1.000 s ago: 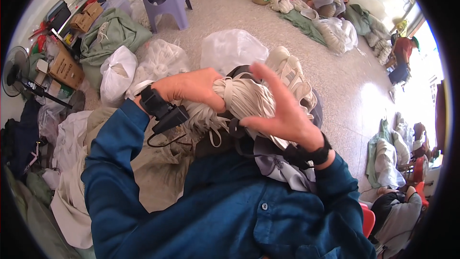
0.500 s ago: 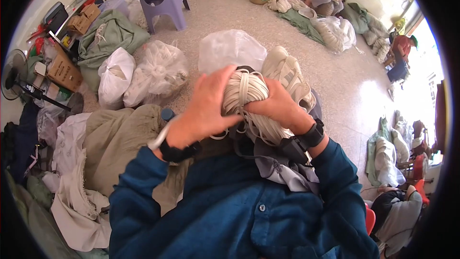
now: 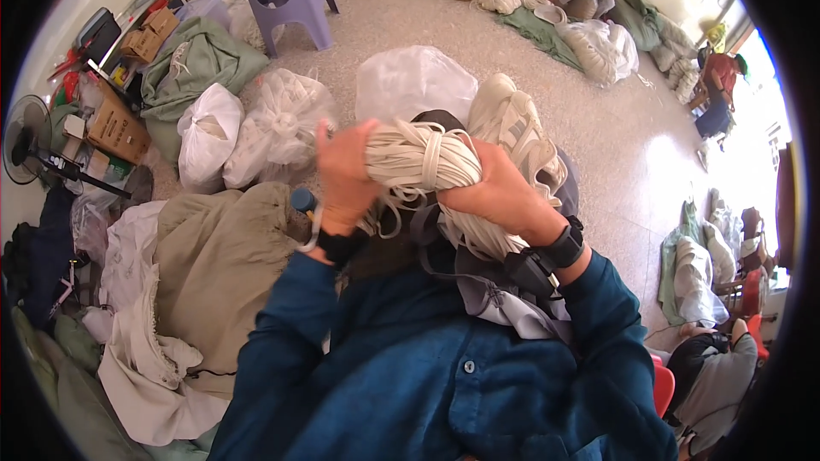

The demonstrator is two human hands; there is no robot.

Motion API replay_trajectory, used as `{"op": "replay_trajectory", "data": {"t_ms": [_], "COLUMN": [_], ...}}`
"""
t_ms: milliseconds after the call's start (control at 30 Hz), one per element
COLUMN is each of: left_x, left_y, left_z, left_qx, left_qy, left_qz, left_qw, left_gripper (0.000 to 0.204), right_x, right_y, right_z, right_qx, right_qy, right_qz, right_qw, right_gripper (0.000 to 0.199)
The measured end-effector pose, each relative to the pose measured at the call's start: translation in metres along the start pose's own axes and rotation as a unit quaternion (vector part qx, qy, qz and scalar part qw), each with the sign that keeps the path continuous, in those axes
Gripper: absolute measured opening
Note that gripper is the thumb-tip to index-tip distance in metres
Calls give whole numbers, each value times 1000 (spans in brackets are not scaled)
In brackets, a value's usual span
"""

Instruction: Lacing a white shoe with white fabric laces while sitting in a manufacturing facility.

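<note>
Head view showed both hands closed around a bundle of white elastic cord (image 3: 423, 158) held above the lap, in front of the clear plastic bag (image 3: 410, 81). Left hand (image 3: 342, 175) gripped its left end, right hand (image 3: 491, 192) clamped its right end. Keeping the loops tight and even would probably serve best.

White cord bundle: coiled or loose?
Coiled. The cord bundle is wound into a thick hank gripped by the left hand and right hand; some loops dangle below.
</note>
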State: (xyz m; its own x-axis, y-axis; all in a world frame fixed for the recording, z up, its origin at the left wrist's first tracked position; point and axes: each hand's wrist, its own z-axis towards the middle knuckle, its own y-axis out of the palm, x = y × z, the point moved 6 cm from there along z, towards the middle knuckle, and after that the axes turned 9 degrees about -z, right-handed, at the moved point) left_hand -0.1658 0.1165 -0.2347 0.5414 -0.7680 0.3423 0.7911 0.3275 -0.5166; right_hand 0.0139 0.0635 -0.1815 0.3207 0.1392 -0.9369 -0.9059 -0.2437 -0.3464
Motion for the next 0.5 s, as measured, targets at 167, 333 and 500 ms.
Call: {"op": "replay_trajectory", "data": {"t_ms": [167,333,500], "left_x": [41,14,19], "left_y": [-99,-81,-39], "left_z": [72,21,-72], "left_qx": [-16,-251,-394], "left_qy": [149,103,-129], "left_qz": [129,143,-191], "left_qw": [980,952,890], "left_gripper": [46,61,94], "right_x": [-22,17,78], "right_y": [13,46,78], "right_z": [8,4,-27], "right_qx": [-10,-88,-193], "right_qy": [-78,-65,18], "right_qz": [-28,20,-232], "right_qw": [997,994,953], "right_gripper": [42,41,43]}}
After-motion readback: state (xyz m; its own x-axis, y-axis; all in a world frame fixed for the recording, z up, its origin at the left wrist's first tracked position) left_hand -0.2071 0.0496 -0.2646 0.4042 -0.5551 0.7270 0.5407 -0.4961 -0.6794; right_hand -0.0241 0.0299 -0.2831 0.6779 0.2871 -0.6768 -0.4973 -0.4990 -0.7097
